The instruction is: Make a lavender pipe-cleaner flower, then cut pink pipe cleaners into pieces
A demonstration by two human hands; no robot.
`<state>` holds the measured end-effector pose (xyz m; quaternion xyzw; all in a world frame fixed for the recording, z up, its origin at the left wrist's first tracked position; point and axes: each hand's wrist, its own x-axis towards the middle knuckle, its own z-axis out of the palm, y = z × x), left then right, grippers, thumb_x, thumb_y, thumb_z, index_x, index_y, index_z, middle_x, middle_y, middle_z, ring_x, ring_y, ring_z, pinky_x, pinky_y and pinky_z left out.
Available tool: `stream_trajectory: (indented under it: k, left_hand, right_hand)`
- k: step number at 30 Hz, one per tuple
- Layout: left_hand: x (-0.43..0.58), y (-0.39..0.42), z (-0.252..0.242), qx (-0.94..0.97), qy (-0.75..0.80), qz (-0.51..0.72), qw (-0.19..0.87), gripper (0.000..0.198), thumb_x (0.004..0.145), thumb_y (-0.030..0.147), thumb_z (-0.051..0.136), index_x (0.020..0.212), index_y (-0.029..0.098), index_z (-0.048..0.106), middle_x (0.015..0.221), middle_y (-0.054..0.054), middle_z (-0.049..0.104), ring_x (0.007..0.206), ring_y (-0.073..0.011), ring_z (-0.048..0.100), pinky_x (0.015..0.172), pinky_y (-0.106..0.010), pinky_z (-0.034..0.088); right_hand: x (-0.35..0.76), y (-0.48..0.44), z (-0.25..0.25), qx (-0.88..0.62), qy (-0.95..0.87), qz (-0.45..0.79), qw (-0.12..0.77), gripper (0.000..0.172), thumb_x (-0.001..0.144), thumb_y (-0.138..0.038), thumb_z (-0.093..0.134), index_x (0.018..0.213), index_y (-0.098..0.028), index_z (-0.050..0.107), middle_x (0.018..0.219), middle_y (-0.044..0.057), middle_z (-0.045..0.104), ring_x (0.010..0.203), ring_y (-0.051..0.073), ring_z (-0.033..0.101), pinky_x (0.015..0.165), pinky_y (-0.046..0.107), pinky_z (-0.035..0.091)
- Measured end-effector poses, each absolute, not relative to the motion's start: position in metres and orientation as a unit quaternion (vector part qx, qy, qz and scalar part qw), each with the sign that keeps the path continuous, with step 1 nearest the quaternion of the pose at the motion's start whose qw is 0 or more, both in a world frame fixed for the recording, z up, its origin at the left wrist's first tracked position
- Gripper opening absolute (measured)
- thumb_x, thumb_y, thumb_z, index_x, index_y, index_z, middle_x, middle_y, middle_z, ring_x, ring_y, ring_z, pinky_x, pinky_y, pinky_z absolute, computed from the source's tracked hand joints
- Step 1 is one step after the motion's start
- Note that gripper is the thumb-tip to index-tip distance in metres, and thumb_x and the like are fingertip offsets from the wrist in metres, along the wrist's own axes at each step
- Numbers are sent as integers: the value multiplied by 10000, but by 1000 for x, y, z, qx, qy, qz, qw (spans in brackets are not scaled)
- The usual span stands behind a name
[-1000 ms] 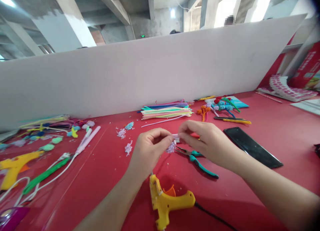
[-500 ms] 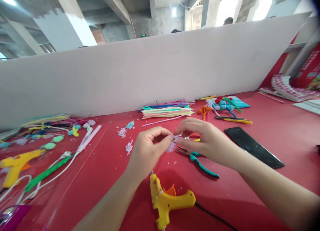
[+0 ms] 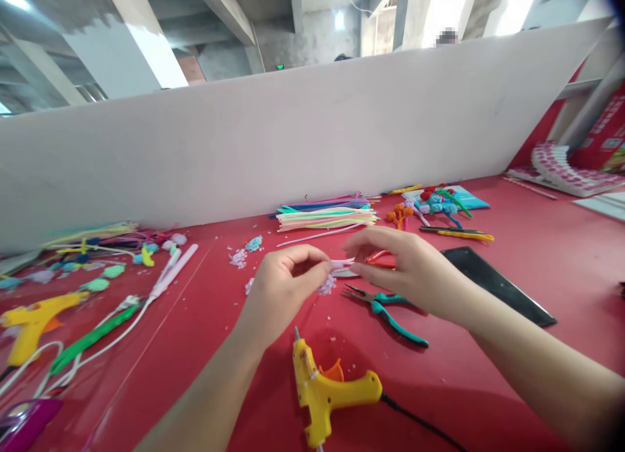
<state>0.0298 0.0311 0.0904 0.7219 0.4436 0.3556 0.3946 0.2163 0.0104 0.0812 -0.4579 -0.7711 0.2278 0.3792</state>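
My left hand (image 3: 293, 276) is closed, thumb and forefinger pinching short lilac pipe cleaner pieces (image 3: 342, 264) whose ends stick out to the right. Facing it, my right hand (image 3: 400, 260) has thumb and fingers apart around those ends, with nothing plainly gripped. Behind and below the right fingers are red-handled scissors (image 3: 382, 259), partly hidden. Lilac fluff clippings (image 3: 327, 284) lie on the table under the left fingertips. Teal-handled pliers (image 3: 385, 309) rest just below the right hand. Nearer to me lies a yellow glue gun (image 3: 329, 396), its nozzle pointing away.
A bundle of coloured pipe cleaners (image 3: 325, 217) lies by the white partition (image 3: 293, 146). A black phone (image 3: 498, 286) and tweezers (image 3: 459, 234) lie at right, pompom flowers (image 3: 439, 201) behind. At left are another yellow glue gun (image 3: 36, 322) and a white cable (image 3: 117, 348) on the red table (image 3: 195, 348).
My left hand has shifted slightly left, away from the right fingers, which have spread. The lilac pieces show more clearly between the hands, and the red scissors handles are more visible.
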Motion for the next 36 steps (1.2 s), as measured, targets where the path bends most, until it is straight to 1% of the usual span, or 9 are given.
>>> stream_trajectory:
  k: [5, 10, 13, 15, 19, 24, 27, 32, 36]
  left_hand:
    - [39, 28, 84, 720, 423, 339, 434, 103, 776, 213, 541, 696, 175, 593, 622, 41, 513, 613, -93, 454, 577, -203, 361]
    - [41, 30, 79, 651, 382, 391, 526, 171, 822, 290, 502, 789, 169, 619, 665, 9, 546, 612, -100, 473, 577, -212, 393]
    - [43, 31, 79, 588, 335, 413, 610, 202, 834, 289, 485, 872, 161, 636, 833, -48, 616, 773, -136, 551, 711, -251, 454]
    - [43, 30, 79, 566, 317, 414, 639, 174, 796, 231, 542, 930, 166, 632, 923, -64, 634, 875, -161, 571, 814, -291, 452]
    - [43, 27, 81, 591, 342, 422, 596, 268, 717, 156, 636, 982, 191, 615, 965, -43, 647, 912, -160, 582, 863, -293, 445]
    - [44, 22, 82, 630, 361, 446, 524, 254, 723, 206, 653, 973, 210, 608, 920, -14, 649, 859, -137, 595, 773, -240, 487]
    - [45, 20, 82, 644, 357, 444, 511, 221, 732, 216, 647, 950, 209, 614, 897, -7, 645, 844, -124, 591, 750, -212, 484]
    - [46, 19, 83, 655, 369, 449, 483, 201, 735, 230, 641, 934, 220, 622, 890, -5, 646, 831, -127, 593, 750, -218, 480]
    - [45, 18, 84, 668, 382, 443, 460, 199, 741, 247, 630, 938, 223, 623, 899, -12, 646, 840, -136, 593, 762, -231, 479]
  right_hand:
    - [207, 7, 82, -446, -759, 252, 402, 136, 800, -149, 516, 900, -221, 573, 807, -19, 619, 711, 102, 559, 603, 198, 426]
    - [213, 8, 87, -431, -758, 197, 448, 206, 815, -86, 466, 881, -203, 622, 876, 15, 618, 816, 129, 560, 703, 240, 438]
    - [218, 10, 89, -451, -723, 211, 480, 172, 801, -127, 507, 884, -207, 633, 832, 8, 631, 768, 134, 575, 678, 253, 461]
    - [220, 10, 90, -462, -693, 224, 506, 160, 787, -179, 543, 916, -212, 631, 806, 5, 636, 725, 134, 586, 648, 255, 477]
    - [221, 5, 94, -463, -669, 233, 532, 84, 774, -231, 580, 834, -207, 634, 752, -2, 640, 662, 120, 588, 584, 229, 478]
    - [216, -4, 100, -454, -697, 221, 510, 84, 784, -181, 571, 789, -217, 647, 811, -6, 654, 779, 133, 598, 713, 252, 471]
    - [211, -8, 100, -456, -704, 217, 498, 72, 790, -187, 567, 795, -214, 634, 783, -7, 646, 736, 132, 591, 670, 250, 469]
    - [211, -7, 99, -443, -744, 111, 488, 89, 791, -161, 569, 747, -219, 622, 771, 8, 604, 740, 139, 555, 662, 263, 444]
    - [212, -5, 96, -430, -762, 68, 480, 100, 819, -174, 538, 770, -212, 617, 779, 24, 574, 748, 145, 530, 665, 275, 437]
